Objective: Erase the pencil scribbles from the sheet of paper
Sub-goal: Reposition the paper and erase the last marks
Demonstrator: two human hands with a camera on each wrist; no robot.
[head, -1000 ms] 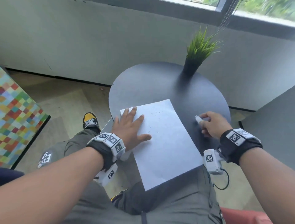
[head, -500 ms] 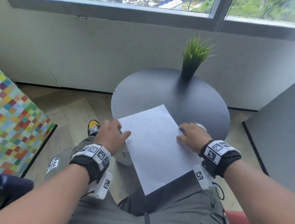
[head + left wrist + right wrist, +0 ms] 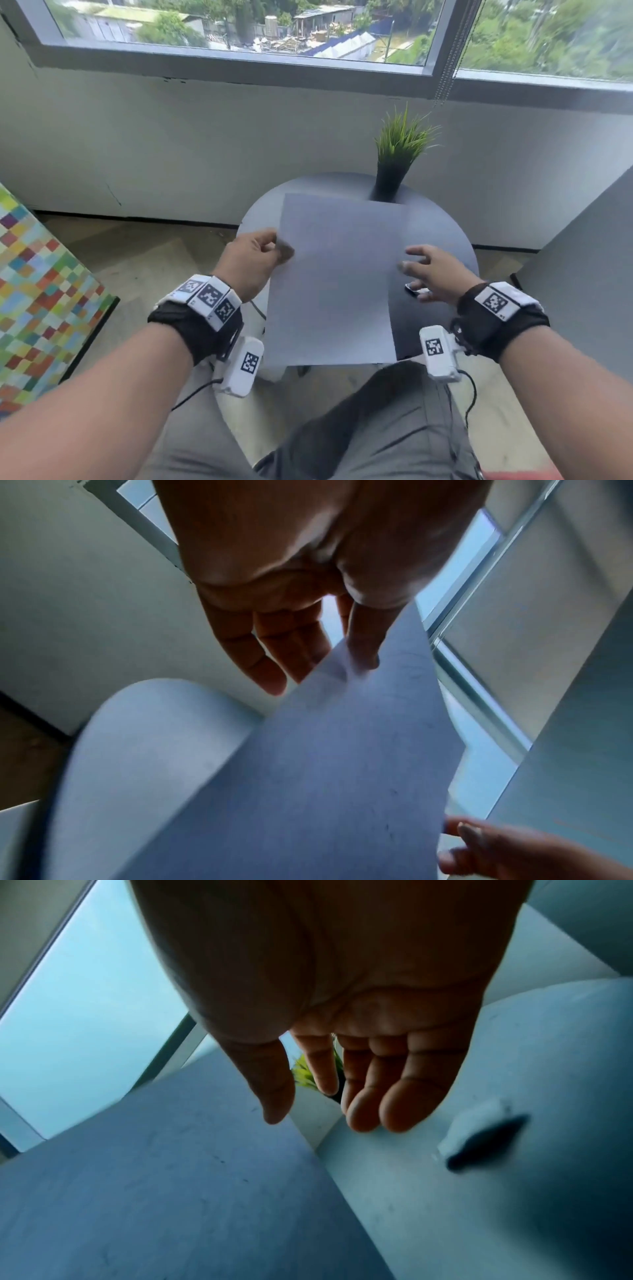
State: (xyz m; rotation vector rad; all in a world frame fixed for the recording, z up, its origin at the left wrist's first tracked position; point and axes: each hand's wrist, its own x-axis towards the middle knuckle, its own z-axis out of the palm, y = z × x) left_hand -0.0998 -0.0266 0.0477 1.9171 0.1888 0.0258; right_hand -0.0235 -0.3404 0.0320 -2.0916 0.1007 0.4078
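The sheet [image 3: 335, 281] is now off the table [image 3: 442, 240] — half a second ago it lay flat there under both hands, and a second ago the left palm pressed it down while the right hand held the eraser off to its right. Now the left hand [image 3: 251, 262] pinches the sheet's left edge between thumb and fingers and holds it up, tilted toward the window; the left wrist view shows the paper bending at that pinch. The right hand [image 3: 433, 274] is open, fingers loosely spread, holding nothing, its fingertips just beside the sheet's right edge; whether they touch it I cannot tell. The eraser [image 3: 412, 289] has been put down and lies on the table under that hand, near the palm.

The face of the sheet looks almost blank from the head view, though the wrist views catch a few small dark specks, likely crumbs or faint remnants. So the rubbing seems finished for now — the lift reads as an inspection or a shake-off of debris. If marks remain, the sheet must go back down and the eraser be picked up again.
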